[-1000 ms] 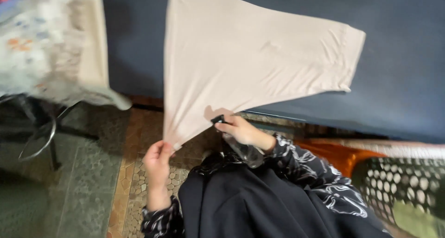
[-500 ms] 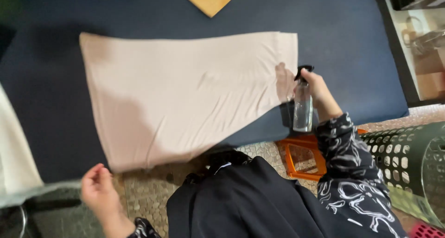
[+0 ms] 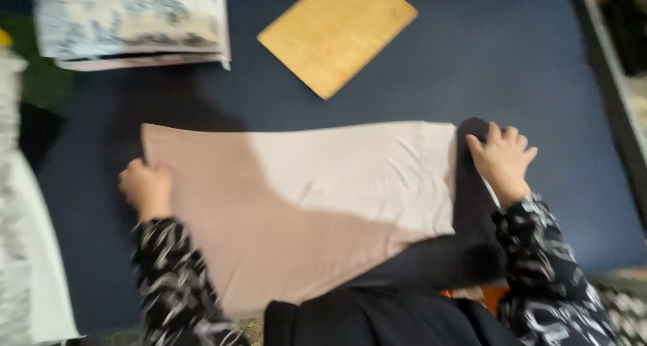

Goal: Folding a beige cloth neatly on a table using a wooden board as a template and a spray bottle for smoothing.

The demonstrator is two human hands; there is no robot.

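I see a pale beige, thin fabric sheet (image 3: pixel 303 204) lying flat on the dark navy padded work surface (image 3: pixel 526 69), with its near edge hanging over the surface's front border toward the person's dark clothing. The cloth is spread wide, which I judge suits smoothing: both hands sit at opposite ends of it.

Left hand (image 3: pixel 145 187): resting on the cloth's left edge near the upper corner, fingers curled. I cannot tell whether it pinches the fabric or only presses it down; the frame is blurred there.

Right hand (image 3: pixel 502 160): fingers spread, palm down, holding nothing. It lies just beside the cloth's right edge, over a dark shadow on the surface, and may touch the cloth's border; contact is not clear.

Both sleeves are black with a white pattern.

Other items: a flat rectangular light-wood board (image 3: pixel 337 36) lies well apart from the cloth, toward the far side of the surface, turned at an angle. A stack of folded blue-and-white patterned textiles (image 3: pixel 131 22) sits at the far left corner, kept away from the working area.

Containers: no container shows whole in this view. A white object (image 3: pixel 30 265) runs along the left margin; I cannot tell what it is.
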